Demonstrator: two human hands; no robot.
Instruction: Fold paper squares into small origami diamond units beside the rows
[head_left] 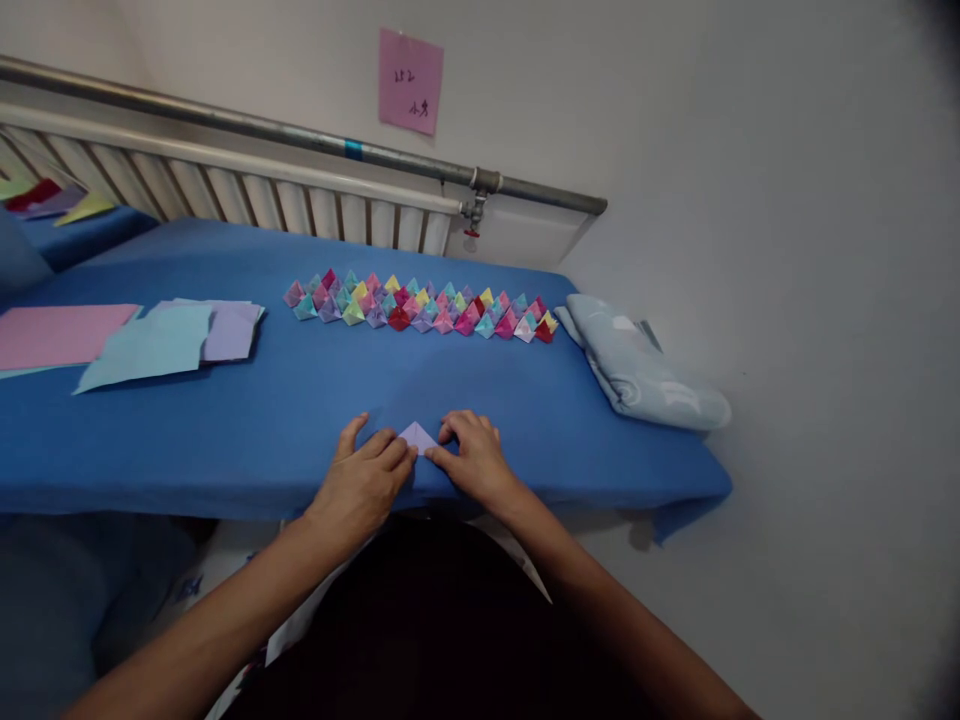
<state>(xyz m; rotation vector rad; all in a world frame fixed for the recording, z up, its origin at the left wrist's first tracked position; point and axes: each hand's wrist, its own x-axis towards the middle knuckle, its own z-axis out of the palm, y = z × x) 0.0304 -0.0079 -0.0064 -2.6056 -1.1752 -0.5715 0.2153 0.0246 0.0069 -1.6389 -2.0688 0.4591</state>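
Note:
A small lavender folded paper (417,436), triangular with a crease down its middle, lies on the blue cloth near the table's front edge. My left hand (367,474) holds its left side, fingertips pressed on the paper and one finger sticking out to the left. At the right corner, my right hand (477,460) grips the same paper with thumb and curled fingers. The fingertips cover both lower corners. Beyond my hands, several folded paper pieces (399,318) in pink, teal, yellow, red and purple stand in packed rows.
Light blue and lavender sheets (154,340) lie to the left, beside pink sheets (60,335). A folded pale blue blanket (637,360) rests at the table's right end. Behind the blue-covered table (300,450) are a radiator (285,205) and a pipe. A pink note (410,80) hangs on the wall.

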